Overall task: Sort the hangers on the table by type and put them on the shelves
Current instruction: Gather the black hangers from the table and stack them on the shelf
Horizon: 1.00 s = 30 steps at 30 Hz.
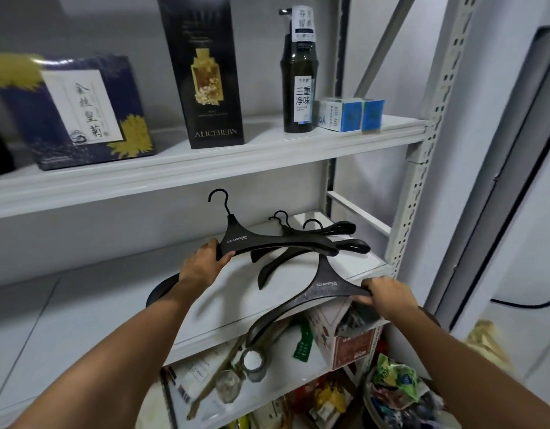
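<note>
Placement: with your left grip [205, 258] closed round one end of the black hanger [245, 239] over the shelved hanger pile [344, 229] and your right grip [385, 294] holding the end of a second hanger [326, 286] just nearer than that pile, lower each flat, hooks aligned with the pile.
</note>
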### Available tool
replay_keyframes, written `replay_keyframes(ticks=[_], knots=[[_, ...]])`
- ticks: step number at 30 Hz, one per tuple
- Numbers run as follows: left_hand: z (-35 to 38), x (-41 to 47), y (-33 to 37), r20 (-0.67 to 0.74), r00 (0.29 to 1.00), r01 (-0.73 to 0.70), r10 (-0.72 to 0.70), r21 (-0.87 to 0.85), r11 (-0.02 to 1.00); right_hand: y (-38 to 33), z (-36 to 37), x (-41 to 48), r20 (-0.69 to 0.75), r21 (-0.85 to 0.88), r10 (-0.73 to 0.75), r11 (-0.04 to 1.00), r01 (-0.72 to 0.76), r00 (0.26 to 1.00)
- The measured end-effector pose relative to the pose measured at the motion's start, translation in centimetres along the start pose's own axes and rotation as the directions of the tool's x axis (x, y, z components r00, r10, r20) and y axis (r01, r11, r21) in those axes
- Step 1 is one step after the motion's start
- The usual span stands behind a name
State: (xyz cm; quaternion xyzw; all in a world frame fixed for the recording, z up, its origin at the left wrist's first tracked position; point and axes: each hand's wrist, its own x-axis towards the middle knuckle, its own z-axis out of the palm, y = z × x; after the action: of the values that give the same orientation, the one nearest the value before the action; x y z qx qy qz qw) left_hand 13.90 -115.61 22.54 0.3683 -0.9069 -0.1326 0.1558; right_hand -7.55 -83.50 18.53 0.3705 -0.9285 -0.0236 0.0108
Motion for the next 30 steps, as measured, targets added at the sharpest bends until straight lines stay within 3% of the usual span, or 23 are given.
replay_keyframes(ticks=[6, 10, 15, 22, 30], knots=[[0.6, 1.0, -0.7, 0.013, 0.997, 0.07, -0.07, -0.002, 0.998, -0.7, 0.3, 4.3, -0.005, -0.002, -0.066, 0.998, 0.066, 0.998], [1.1, 1.7, -1.1, -0.005, 0.995, 0.098, -0.098, 0.101, 0.99, -0.2, 0.5, 8.7, 0.055, 0.005, -0.104, 0.995, 0.104, 0.993], [2.2, 3.3, -1.1, -0.015, 0.984, 0.178, -0.177, 0.135, 0.975, 0.6, 1.7, 14.0, -0.007, 0.063, -0.222, 0.973, 0.222, 0.975], [3.8, 4.6, -0.6, -0.05, 0.966, 0.258, -0.253, 0.189, 0.947, 1.8, 4.1, 19.5, 0.112, 0.129, -0.309, 0.947, 0.294, 0.945], [5.0, 5.7, -0.9, -0.078, 0.956, 0.294, -0.284, 0.228, 0.928, 3.3, 6.9, 22.7, 0.125, 0.019, -0.38, 0.924, 0.381, 0.916]])
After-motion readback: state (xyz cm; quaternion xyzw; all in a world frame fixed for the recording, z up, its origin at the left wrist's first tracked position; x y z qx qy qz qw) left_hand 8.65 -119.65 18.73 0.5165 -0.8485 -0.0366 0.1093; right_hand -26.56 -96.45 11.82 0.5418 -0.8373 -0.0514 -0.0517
